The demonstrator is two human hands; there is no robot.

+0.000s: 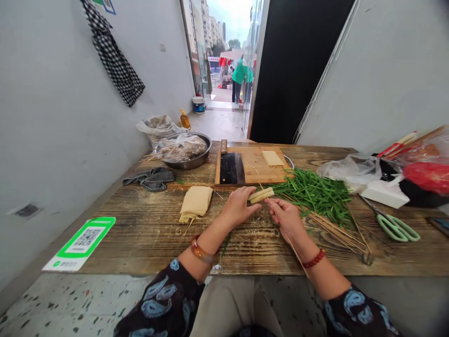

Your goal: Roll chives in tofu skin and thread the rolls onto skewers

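My left hand (240,206) is closed round a pale yellow tofu-skin roll (261,195), held above the wooden table. A thin bamboo skewer (297,255) is pinched in my right hand (288,219); its upper end pokes out at the roll, and its shaft trails back under my right wrist. Just right of my hands lie a heap of chopped green leaves (317,194) and a bundle of loose skewers (333,229). On the left, a folded stack of tofu-skin sheets (196,202) rests on the table.
Beyond my hands, a cutting board (254,175) carries a cleaver (229,167) and another tofu-skin piece (272,158). A metal basin (191,163) holds a plastic bag. Grey gloves (150,179) lie left, green-handled scissors (396,228) right. A QR-code card (82,242) sits at the front left.
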